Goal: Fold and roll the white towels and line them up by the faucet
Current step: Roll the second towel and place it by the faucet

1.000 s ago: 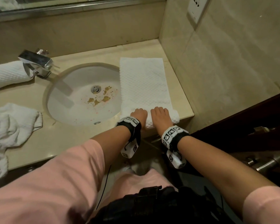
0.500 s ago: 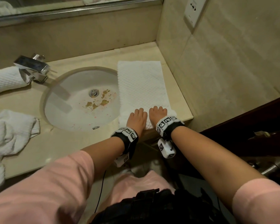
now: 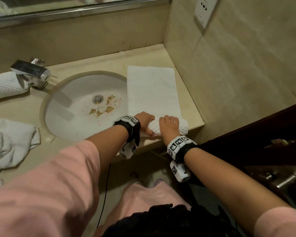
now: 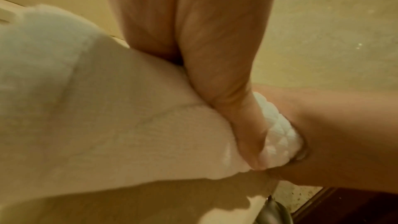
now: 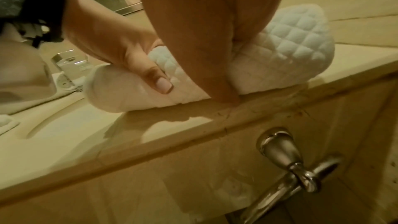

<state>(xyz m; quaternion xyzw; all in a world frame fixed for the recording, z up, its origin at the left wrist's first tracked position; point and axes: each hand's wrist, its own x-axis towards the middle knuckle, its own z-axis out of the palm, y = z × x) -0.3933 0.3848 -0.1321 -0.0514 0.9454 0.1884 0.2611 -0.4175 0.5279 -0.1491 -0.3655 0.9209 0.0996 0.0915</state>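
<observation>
A folded white towel (image 3: pixel 151 89) lies lengthwise on the counter, right of the sink. Its near end is wound into a thick roll (image 3: pixel 183 126) at the counter's front edge. My left hand (image 3: pixel 145 121) curls over the roll's left part, with the thumb (image 5: pixel 150 76) under its front. My right hand (image 3: pixel 168 124) curls over the middle, thumb down in front. The quilted right end of the roll (image 5: pixel 301 47) sticks out past my right hand. A finished rolled towel (image 3: pixel 4 85) lies behind the faucet (image 3: pixel 31 72).
A crumpled white towel (image 3: pixel 9 142) sits on the counter's left side. The sink basin (image 3: pixel 72 124) has brown stains near the drain. The tiled wall with an outlet (image 3: pixel 204 12) closes the right side. A metal handle (image 5: pixel 286 156) sticks out below the counter edge.
Half a second ago both hands lay flatter, pushed forward over the roll. Now they have drawn back and curl round it, and the roll looks thicker.
</observation>
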